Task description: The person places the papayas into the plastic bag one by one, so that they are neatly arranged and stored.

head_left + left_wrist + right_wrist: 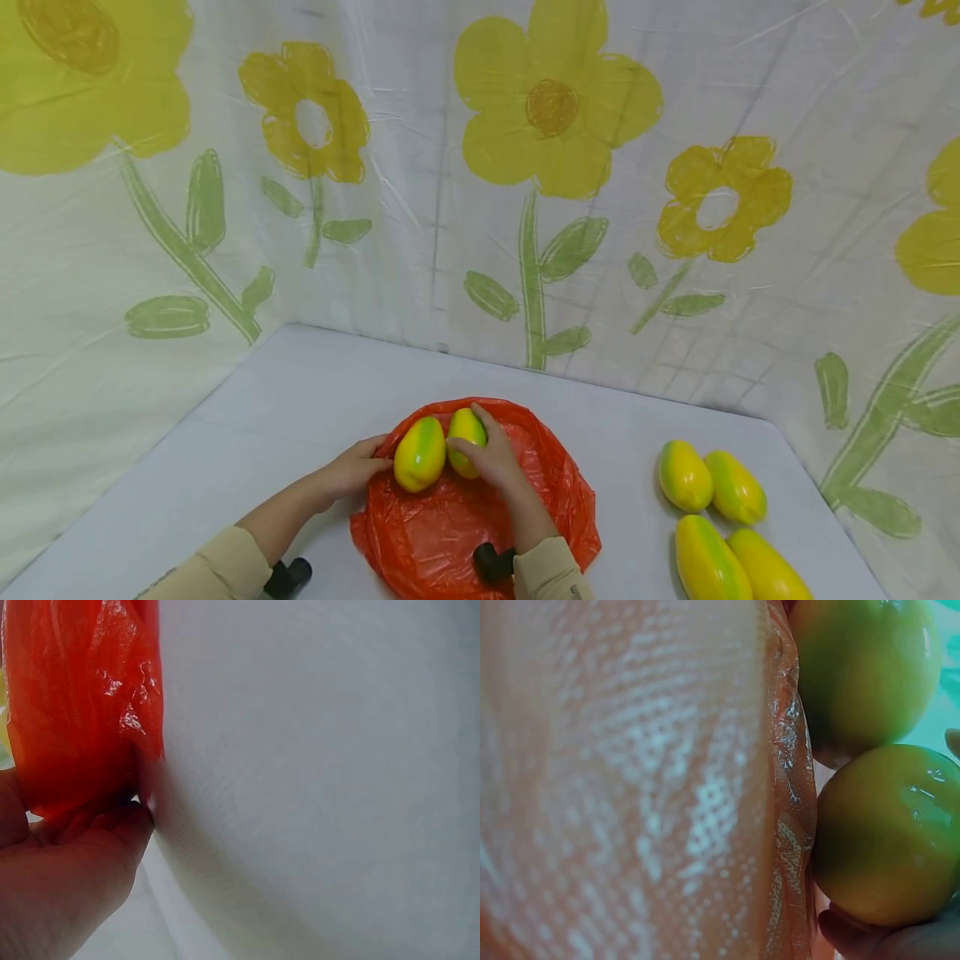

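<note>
Set before flowered sheeting (405, 250), on a pale desk (300, 383). Pinching the red bag (573, 500) by its edge with the left hand (354, 468), apparently to steady its mouth; curling fingers of the right hand (493, 450) round one fruit (465, 425) inside, beside a second fruit (420, 454), presumably against rolling.

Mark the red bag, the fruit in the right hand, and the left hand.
Red bag (442, 535): head view, bare inner bottom.
Held fruit (467, 427): head view, its upper part.
Left hand (351, 472): head view, back of the hand.

Beige slvs (551, 567), dk marks (576, 591); blk wrist cams (491, 563).
</note>
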### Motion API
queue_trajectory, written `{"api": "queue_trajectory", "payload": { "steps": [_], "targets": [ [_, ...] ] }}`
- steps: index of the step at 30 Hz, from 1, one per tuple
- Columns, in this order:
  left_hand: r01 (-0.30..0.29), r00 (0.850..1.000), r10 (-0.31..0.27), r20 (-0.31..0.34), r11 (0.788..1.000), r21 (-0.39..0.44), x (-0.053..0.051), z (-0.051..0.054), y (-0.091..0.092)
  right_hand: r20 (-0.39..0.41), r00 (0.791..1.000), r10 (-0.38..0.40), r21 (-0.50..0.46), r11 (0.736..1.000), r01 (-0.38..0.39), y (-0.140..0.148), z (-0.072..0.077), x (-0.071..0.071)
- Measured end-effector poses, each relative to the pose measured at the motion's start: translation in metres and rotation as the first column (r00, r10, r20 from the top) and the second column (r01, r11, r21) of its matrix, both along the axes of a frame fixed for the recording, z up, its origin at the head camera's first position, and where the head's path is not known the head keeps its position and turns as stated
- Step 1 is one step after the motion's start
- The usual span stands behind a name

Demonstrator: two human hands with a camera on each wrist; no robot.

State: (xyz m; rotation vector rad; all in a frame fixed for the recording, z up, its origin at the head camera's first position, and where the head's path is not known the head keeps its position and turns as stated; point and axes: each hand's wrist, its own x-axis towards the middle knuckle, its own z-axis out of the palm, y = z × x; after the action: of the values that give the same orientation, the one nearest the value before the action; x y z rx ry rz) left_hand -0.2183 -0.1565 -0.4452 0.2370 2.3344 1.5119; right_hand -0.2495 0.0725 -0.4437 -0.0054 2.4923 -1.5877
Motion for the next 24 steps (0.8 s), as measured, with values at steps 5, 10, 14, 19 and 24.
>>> {"api": "queue_trajectory", "payload": {
  "steps": [5,10,14,19,24],
  "targets": [
    [0.010,1.000,-0.010,-0.006,1.000,0.001,-0.001,-0.001,0.000,0.013,1.000,-0.013,-0.009,1.000,0.013,0.001,0.001,0.000],
    [0.014,1.000,-0.014,-0.009,1.000,0.010,-0.001,-0.001,-0.001,0.020,0.999,-0.025,0.001,1.000,0.025,0.003,0.002,0.000],
    [0.017,1.000,-0.016,-0.008,1.000,0.018,-0.002,-0.001,-0.001,0.021,0.999,-0.037,0.015,0.999,0.037,0.004,0.003,-0.001],
    [0.028,1.000,-0.027,-0.009,0.999,0.034,-0.003,-0.003,-0.001,0.012,0.999,-0.037,0.017,0.999,0.037,0.008,0.009,0.001],
    [0.024,1.000,-0.023,-0.009,0.999,0.031,-0.002,-0.003,-0.002,0.007,1.000,-0.013,-0.018,1.000,0.013,0.013,0.017,0.004]
  ]
}}
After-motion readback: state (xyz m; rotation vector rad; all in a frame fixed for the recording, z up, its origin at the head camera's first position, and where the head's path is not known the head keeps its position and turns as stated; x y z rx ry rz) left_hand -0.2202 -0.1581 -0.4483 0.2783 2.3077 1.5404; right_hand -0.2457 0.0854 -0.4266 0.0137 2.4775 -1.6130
